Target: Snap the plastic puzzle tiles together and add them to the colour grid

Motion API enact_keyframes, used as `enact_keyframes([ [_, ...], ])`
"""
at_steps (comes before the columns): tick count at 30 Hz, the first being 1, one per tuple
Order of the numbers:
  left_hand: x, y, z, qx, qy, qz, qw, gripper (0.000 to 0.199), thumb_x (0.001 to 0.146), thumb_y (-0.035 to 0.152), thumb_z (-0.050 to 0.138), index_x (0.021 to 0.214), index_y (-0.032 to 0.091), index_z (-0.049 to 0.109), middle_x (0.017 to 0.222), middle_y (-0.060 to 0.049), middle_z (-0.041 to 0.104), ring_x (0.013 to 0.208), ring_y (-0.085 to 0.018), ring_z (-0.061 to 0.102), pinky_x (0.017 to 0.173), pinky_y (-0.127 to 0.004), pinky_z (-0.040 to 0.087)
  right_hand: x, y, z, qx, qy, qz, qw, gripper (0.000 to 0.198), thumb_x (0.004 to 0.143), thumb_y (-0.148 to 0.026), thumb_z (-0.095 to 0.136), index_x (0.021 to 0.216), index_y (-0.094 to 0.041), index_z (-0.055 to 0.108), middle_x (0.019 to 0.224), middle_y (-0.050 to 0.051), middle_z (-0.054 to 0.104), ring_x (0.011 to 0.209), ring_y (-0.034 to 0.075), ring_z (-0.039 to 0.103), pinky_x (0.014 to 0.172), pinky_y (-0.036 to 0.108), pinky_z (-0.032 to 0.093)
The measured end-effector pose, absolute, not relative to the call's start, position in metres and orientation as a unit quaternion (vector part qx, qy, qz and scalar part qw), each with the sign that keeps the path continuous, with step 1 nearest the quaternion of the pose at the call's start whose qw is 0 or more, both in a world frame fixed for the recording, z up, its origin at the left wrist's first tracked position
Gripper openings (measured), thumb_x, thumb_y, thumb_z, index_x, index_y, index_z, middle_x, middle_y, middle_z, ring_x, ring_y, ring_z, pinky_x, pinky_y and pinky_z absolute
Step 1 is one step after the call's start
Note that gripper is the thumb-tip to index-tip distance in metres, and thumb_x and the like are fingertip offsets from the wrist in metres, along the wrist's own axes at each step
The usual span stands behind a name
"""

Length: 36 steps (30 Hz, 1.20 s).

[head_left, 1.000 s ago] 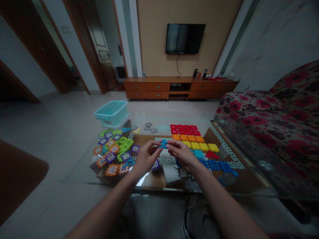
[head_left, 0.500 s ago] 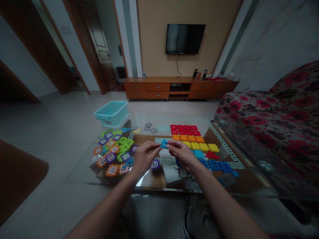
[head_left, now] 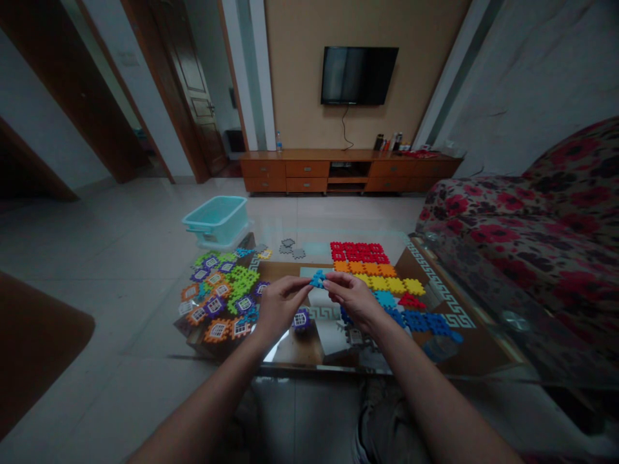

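Between my two hands, above the middle of the glass table, is a small blue interlocking toy tile. My left hand pinches its left side between thumb and fingers. On its right side, my right hand grips it the same way. A purple tile with a white window lies below my left hand. Close to my right hand are a light blue tile and a row of yellow tiles. My fingers hide part of the held tile.
Green tiles and orange window tiles spread across the table's left. Joined red tiles, orange tiles and dark blue tiles lie right, near a plastic bottle. A turquoise bin stands beyond; a flowered sofa is at right.
Almost nothing differs. Both hands stay in place on the blue tile, which looks very slightly turned between the fingers.
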State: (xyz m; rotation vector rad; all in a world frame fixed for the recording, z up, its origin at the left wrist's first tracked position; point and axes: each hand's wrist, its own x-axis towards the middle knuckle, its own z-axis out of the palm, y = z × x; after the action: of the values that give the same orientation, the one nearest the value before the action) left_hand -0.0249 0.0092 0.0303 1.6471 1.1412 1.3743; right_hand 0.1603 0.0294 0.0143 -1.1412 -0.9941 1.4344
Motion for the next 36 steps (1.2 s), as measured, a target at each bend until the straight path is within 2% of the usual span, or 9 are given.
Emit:
enact_keyframes([
  [5,-0.024,0.013,0.025,0.608,0.466,0.532,0.36,0.016,0.079,0.034,0.074,0.09,0.024,0.079,0.093,-0.007,0.076,0.087,-0.022,0.07,0.083,-0.033,0.054,0.161,0.032,0.012,-0.476,-0.424,0.585,0.503,0.037,0.064,-0.043,0.083,0.091,-0.019,0.075,0.076,0.002,0.067,0.061,0.011,0.053,0.057,0.026,0.041],
  [8,-0.024,0.018,0.022,0.529,0.492,0.553,0.415,0.023,0.075,0.036,0.078,0.091,0.019,0.078,0.091,-0.008,0.077,0.086,-0.023,0.071,0.082,-0.034,0.055,0.164,0.035,0.012,-0.497,-0.436,0.553,0.508,0.042,0.069,-0.05,0.076,0.095,-0.017,0.075,0.074,0.003,0.068,0.061,0.013,0.055,0.057,0.027,0.043],
  [15,-0.025,0.023,0.022,0.39,0.487,0.594,0.507,0.036,0.067,0.035,0.083,0.093,0.011,0.076,0.087,-0.012,0.077,0.08,-0.021,0.072,0.081,-0.034,0.057,0.169,0.036,0.013,-0.534,-0.534,0.448,0.478,0.04,0.071,-0.049,0.072,0.09,-0.014,0.076,0.07,0.005,0.069,0.06,0.016,0.058,0.057,0.028,0.045],
  [26,-0.024,0.025,0.018,0.349,0.461,0.598,0.554,0.041,0.062,0.035,0.087,0.091,0.01,0.075,0.085,-0.012,0.077,0.077,-0.021,0.072,0.085,-0.038,0.056,0.166,0.033,0.015,-0.536,-0.564,0.412,0.475,0.038,0.073,-0.049,0.071,0.086,-0.014,0.076,0.071,0.007,0.072,0.061,0.016,0.06,0.057,0.029,0.047],
  [36,-0.023,0.023,0.019,0.341,0.447,0.592,0.578,0.041,0.064,0.037,0.086,0.091,0.009,0.074,0.085,-0.012,0.077,0.078,-0.02,0.073,0.086,-0.037,0.056,0.168,0.032,0.017,-0.547,-0.574,0.386,0.471,0.035,0.074,-0.047,0.071,0.083,-0.013,0.076,0.07,0.006,0.071,0.064,0.017,0.061,0.062,0.03,0.047],
])
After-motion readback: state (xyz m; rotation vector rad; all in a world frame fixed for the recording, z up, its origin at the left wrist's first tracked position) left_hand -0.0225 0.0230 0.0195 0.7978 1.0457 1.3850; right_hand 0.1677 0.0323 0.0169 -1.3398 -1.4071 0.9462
